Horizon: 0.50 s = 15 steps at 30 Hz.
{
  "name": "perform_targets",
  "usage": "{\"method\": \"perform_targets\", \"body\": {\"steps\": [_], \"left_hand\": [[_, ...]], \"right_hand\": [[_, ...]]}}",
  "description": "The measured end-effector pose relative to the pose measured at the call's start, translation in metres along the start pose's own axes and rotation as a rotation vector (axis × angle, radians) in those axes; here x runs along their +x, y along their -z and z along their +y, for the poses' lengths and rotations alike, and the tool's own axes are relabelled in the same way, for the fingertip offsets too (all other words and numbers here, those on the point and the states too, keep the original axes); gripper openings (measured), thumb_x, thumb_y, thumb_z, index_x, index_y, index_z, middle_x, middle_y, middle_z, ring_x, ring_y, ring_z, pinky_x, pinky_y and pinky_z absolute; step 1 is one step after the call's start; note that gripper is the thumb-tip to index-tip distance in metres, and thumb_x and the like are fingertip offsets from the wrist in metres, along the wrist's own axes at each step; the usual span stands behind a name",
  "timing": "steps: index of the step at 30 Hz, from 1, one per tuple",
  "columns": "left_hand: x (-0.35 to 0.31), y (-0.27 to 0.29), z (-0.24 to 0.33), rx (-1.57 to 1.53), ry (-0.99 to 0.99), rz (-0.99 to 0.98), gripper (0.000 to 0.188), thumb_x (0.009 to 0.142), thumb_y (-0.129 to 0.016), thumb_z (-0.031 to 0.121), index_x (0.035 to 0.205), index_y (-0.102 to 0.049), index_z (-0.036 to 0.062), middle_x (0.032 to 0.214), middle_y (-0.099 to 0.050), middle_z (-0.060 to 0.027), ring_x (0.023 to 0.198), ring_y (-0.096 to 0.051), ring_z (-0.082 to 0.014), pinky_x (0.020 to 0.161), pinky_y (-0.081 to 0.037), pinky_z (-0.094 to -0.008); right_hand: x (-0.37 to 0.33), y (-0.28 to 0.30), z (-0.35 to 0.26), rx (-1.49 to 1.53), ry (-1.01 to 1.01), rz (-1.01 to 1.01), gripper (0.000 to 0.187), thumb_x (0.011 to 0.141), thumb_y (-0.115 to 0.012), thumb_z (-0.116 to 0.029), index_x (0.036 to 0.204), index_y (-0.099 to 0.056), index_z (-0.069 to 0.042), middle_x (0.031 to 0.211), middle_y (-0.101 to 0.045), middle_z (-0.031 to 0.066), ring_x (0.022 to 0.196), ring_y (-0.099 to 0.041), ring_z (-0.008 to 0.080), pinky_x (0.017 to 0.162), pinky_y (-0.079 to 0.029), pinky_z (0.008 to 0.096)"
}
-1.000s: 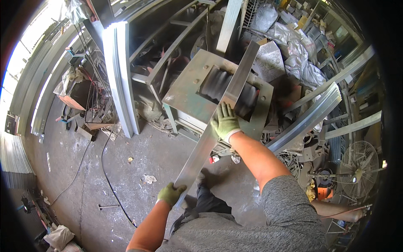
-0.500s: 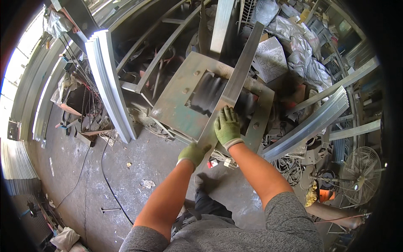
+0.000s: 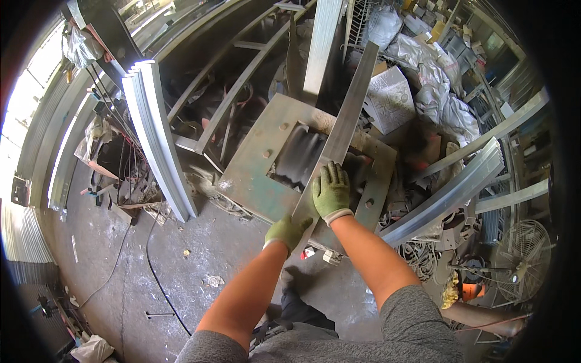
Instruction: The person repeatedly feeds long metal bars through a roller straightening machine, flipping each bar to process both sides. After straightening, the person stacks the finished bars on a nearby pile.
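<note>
A long grey metal bar lies slanting across a machine with a worn green-grey plate on top. Dark ridged rollers show through the plate's opening, on both sides of the bar. My left hand, in a green glove, grips the bar's near end, its thumb over the top face and its other fingers partly hidden. Farther along, my right hand, gloved alike, lies flat on the bar with fingers stretched forward.
Bundled silver metal profiles lean at left and right. A black cable runs over the floor at left. A caged fan stands at lower right. Crumpled silvery sheeting and a pale carton are beyond the machine.
The view has shifted a little. Both hands have moved slightly forward and right against the machine, and the bar seems to have slid a little forward with them.
</note>
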State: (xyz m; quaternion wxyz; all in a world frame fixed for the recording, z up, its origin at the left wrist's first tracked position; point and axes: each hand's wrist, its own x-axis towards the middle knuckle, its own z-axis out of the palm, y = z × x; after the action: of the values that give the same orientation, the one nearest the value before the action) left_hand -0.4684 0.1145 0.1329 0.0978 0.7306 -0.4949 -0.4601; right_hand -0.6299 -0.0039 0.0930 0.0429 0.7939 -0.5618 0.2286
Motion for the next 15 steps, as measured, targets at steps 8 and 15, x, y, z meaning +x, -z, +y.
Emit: {"method": "perform_targets", "body": {"steps": [8,15], "left_hand": [[0.029,0.019,0.035,-0.004,-0.010,-0.066,0.092,0.092,-0.060,0.079,0.136,-0.068,-0.0015,0.134,-0.071,-0.0292,0.128,-0.067,-0.0437,0.108,-0.051,-0.0475],[0.045,0.027,0.059,-0.072,-0.078,-0.035,0.087,0.095,-0.063,0.075,0.137,-0.067,-0.0013,0.134,-0.071,-0.0284,0.127,-0.067,-0.0436,0.108,-0.052,-0.0487]], "right_hand": [[0.047,-0.017,0.030,-0.169,-0.030,0.009,0.048,0.103,-0.054,-0.034,0.133,-0.065,0.002,0.143,-0.063,0.0229,0.134,-0.057,0.0412,0.118,-0.039,0.0554],[0.076,-0.018,0.045,-0.282,0.026,0.044,0.044,0.105,-0.051,-0.033,0.128,-0.070,-0.001,0.137,-0.069,0.0208,0.127,-0.063,0.0399,0.114,-0.043,0.0541]]}}
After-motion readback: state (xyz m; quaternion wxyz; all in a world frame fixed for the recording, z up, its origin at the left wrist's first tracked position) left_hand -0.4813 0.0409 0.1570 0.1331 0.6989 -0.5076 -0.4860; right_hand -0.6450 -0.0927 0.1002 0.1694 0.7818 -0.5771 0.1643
